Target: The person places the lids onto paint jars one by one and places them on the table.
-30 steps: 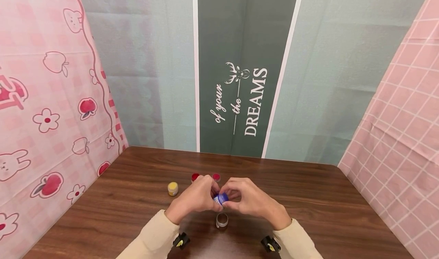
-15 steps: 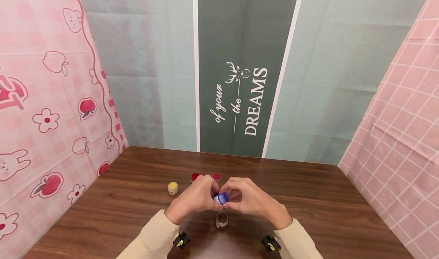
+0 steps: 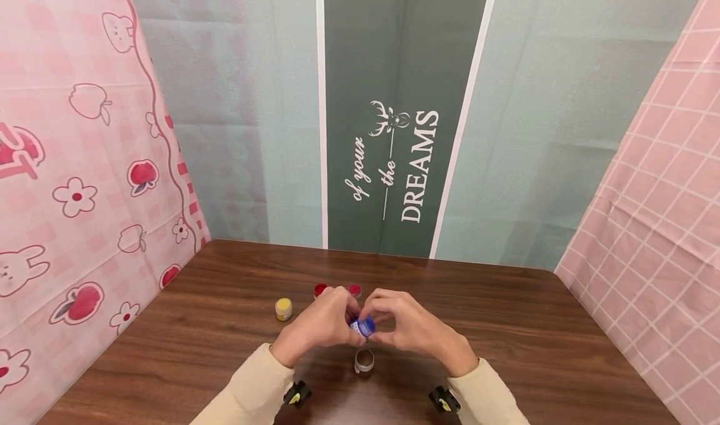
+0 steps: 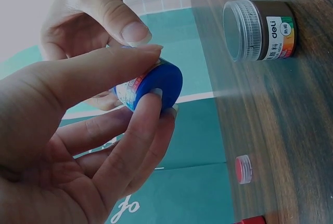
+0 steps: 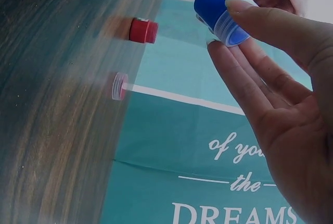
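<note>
Between both hands a small blue paint jar [image 3: 365,326] is held tilted above the table. My left hand [image 3: 326,320] grips its body, with the thumb on one side and curled fingers on the other, as the left wrist view shows. My right hand [image 3: 413,328] pinches the jar's clear ridged lid [image 5: 229,28] between thumb and fingers; the lid sits on the jar. Just in front of the hands, a brown paint jar [image 4: 260,31] with a clear lid stands upright on the table. Its label reads "deli".
Left of the hands stands a yellow paint jar [image 3: 284,309] on the wooden table [image 3: 506,350]. Beyond the hands are a red jar [image 5: 143,30] and a clear lid with a pinkish-red inside [image 5: 119,86]. Printed cloths hang behind and at both sides.
The right fingers have shifted slightly around the lid, and the blue jar's angle has changed a little. Both arms and the other jars stay in place.
</note>
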Demonstrator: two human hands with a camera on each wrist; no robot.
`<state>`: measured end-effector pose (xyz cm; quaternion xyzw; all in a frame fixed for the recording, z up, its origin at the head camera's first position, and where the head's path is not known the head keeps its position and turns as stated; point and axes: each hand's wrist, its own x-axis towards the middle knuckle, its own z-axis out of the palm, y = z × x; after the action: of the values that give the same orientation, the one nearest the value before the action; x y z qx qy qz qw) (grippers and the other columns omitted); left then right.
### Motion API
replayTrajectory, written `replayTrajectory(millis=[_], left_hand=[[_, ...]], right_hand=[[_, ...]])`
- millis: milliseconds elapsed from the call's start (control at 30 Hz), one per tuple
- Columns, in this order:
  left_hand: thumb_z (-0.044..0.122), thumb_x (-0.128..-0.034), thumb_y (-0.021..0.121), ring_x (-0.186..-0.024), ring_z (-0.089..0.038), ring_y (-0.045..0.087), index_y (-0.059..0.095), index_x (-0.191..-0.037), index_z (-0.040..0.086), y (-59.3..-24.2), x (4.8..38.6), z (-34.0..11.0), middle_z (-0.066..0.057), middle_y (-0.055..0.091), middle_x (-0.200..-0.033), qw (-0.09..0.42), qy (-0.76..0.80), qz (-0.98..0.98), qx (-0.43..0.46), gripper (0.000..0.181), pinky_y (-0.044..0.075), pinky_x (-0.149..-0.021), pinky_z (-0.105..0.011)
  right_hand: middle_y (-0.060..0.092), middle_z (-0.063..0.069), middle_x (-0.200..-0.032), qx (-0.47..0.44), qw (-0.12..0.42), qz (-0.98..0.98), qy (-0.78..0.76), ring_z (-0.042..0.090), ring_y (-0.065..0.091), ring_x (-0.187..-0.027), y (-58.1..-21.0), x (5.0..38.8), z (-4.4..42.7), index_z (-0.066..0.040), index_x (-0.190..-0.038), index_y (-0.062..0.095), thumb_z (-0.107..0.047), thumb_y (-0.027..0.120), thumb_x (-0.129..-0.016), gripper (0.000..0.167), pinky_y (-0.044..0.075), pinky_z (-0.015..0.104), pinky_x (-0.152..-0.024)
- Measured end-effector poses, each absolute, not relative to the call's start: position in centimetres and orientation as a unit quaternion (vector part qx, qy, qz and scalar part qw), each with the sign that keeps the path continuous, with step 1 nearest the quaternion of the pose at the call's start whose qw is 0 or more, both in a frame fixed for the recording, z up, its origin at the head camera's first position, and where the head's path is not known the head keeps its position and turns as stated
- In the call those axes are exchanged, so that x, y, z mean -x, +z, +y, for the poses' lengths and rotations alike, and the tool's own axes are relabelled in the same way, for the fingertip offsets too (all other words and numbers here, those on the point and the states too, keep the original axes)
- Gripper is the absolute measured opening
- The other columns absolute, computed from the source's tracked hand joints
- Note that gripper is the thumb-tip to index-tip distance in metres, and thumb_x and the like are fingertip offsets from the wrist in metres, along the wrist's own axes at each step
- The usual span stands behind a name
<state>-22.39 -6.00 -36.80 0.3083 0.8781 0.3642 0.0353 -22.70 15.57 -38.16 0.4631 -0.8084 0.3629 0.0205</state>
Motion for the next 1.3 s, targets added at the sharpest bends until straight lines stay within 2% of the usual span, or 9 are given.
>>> replayTrajectory(millis=[300, 633, 767, 1000, 1300], left_hand=[[0.007, -0.0705, 0.091, -0.056, -0.002, 0.059, 0.077, -0.08, 0.006, -36.78, 22.34, -5.96, 0.001, 0.072, -0.067, 0.028, 0.363, 0.878, -0.312, 0.016, 0.052, -0.054, -0.018], [0.007, -0.0709, 0.091, -0.056, -0.002, 0.058, 0.077, -0.079, 0.006, -36.79, 22.38, -5.99, 0.001, 0.072, -0.067, 0.029, 0.363, 0.879, -0.309, 0.016, 0.052, -0.054, -0.018], [0.008, -0.0708, 0.091, -0.056, -0.003, 0.059, 0.077, -0.08, 0.006, -36.8, 22.43, -6.01, 0.001, 0.072, -0.067, 0.028, 0.362, 0.879, -0.308, 0.016, 0.053, -0.055, -0.017], [0.008, -0.0708, 0.09, -0.056, -0.002, 0.06, 0.077, -0.079, 0.005, -36.71, 22.48, -6.02, -0.001, 0.073, -0.068, 0.029, 0.361, 0.881, -0.304, 0.016, 0.053, -0.055, -0.018], [0.009, -0.0717, 0.091, -0.058, -0.004, 0.061, 0.078, -0.082, 0.005, -36.62, 22.57, -5.89, 0.0, 0.074, -0.07, 0.039, 0.36, 0.883, -0.297, 0.017, 0.054, -0.056, -0.017]], right_hand=[[0.07, 0.004, -0.102, -0.42, -0.003, -0.825, 0.378, 0.013, 0.074, -0.093, -38.17, 22.56, 15.59, -0.006, -0.108, 0.074, -0.005, 0.081, -0.087, 0.023, 0.06, 0.02, -0.081], [0.071, 0.003, -0.099, -0.41, 0.003, -0.832, 0.373, 0.009, 0.073, -0.09, -38.14, 22.55, 15.45, -0.006, -0.108, 0.074, -0.009, 0.081, -0.088, 0.022, 0.059, 0.018, -0.08], [0.072, 0.003, -0.101, -0.421, 0.01, -0.828, 0.37, 0.012, 0.074, -0.092, -38.06, 22.51, 15.45, -0.006, -0.108, 0.073, -0.007, 0.081, -0.087, 0.023, 0.06, 0.02, -0.082], [0.066, 0.004, -0.106, -0.465, 0.04, -0.806, 0.364, 0.012, 0.072, -0.098, -38.04, 22.71, 15.62, -0.007, -0.107, 0.072, 0.001, 0.082, -0.082, 0.028, 0.063, 0.035, -0.087], [0.07, 0.002, -0.104, -0.48, 0.059, -0.808, 0.337, 0.01, 0.07, -0.095, -37.8, 22.91, 15.68, -0.008, -0.105, 0.075, -0.002, 0.083, -0.083, 0.024, 0.063, 0.034, -0.085]])
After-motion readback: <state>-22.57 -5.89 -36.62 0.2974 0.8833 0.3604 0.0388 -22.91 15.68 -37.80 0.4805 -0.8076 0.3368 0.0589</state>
